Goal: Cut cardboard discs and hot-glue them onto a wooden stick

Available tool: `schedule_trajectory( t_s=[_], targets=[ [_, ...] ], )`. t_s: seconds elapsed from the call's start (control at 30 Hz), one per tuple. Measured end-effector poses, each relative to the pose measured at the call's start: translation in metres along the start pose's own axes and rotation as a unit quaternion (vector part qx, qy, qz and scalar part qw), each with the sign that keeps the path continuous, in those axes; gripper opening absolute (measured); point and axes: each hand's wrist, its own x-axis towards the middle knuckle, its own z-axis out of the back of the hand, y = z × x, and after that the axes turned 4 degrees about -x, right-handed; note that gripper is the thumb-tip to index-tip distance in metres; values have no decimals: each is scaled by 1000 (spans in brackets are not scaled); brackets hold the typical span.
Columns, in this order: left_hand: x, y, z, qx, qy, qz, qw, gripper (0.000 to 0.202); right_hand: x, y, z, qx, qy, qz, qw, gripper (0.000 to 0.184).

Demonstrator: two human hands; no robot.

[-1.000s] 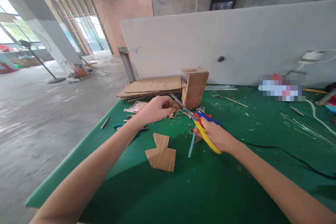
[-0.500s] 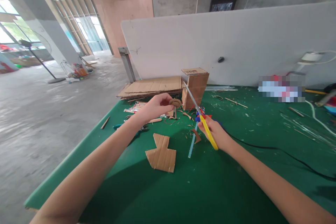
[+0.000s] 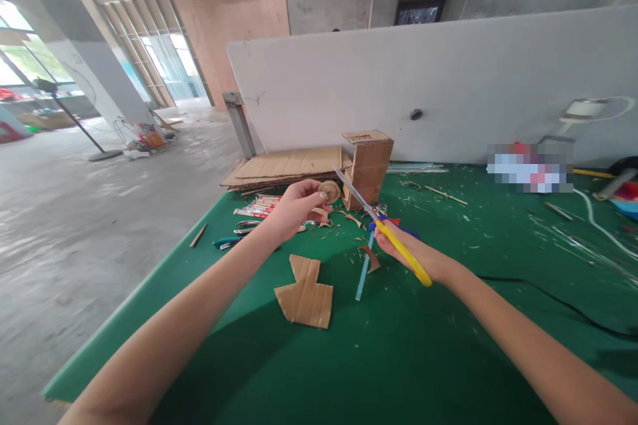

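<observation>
My left hand [image 3: 294,209] pinches a small round cardboard disc [image 3: 329,190] above the green table [image 3: 399,358]. My right hand [image 3: 416,255] grips yellow-handled scissors [image 3: 383,229], their blades pointing up and left toward the disc, with the tip close beside it. Cardboard trimmings [image 3: 349,219] lie scattered under both hands. A cut cardboard piece [image 3: 305,292] rests flat on the table nearer to me, and a pale blue stick [image 3: 363,273] lies beside it.
An upright cardboard box [image 3: 367,167] and a stack of flat cardboard sheets [image 3: 289,166] stand behind my hands, before a white partition [image 3: 448,80]. Pliers [image 3: 232,239] and packets lie at left. A black cable [image 3: 563,305] crosses the right side. The table's left edge [image 3: 149,292] drops to the floor.
The scissors swung up away from the disc, then came back down toward it. My left hand lifted the disc slightly and turned it.
</observation>
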Motion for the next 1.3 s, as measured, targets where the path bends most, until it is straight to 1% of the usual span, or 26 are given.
schedule_trajectory(
  t_s=[0.17, 0.27, 0.4, 0.6, 0.73, 0.93, 1.07, 1.13, 1.3],
  targets=[
    [-3, 0, -5, 11, 4, -15, 1000, 17, 1, 1, 0, 15, 46, 10, 999, 38],
    [-4, -2, -6, 22, 7, -14, 1000, 17, 1, 0, -2, 24, 56, 1, 998, 38],
    [-2, -2, -4, 32, 7, -27, 999, 16, 1, -2, -4, 47, 74, -11, 996, 38],
    [-1, 1, -4, 39, -2, -32, 999, 15, 3, -3, -4, 38, 56, 1, 998, 42],
    [-1, 2, -4, 37, 2, -31, 999, 14, 3, -3, -6, 65, 65, -9, 996, 40],
    [-3, 3, -7, 36, 5, -19, 999, 18, 2, 3, -5, 86, 68, -19, 994, 37],
    [-5, 3, -10, 38, 3, -18, 999, 17, 1, 11, -3, 43, 62, -11, 997, 33],
    [-5, 2, -12, 36, 0, -20, 999, 18, 0, 13, -3, 12, 58, -22, 998, 33],
    [-6, 0, -13, 34, -6, -17, 999, 17, 0, 7, -8, -30, 40, -53, 997, 35]
  ],
)
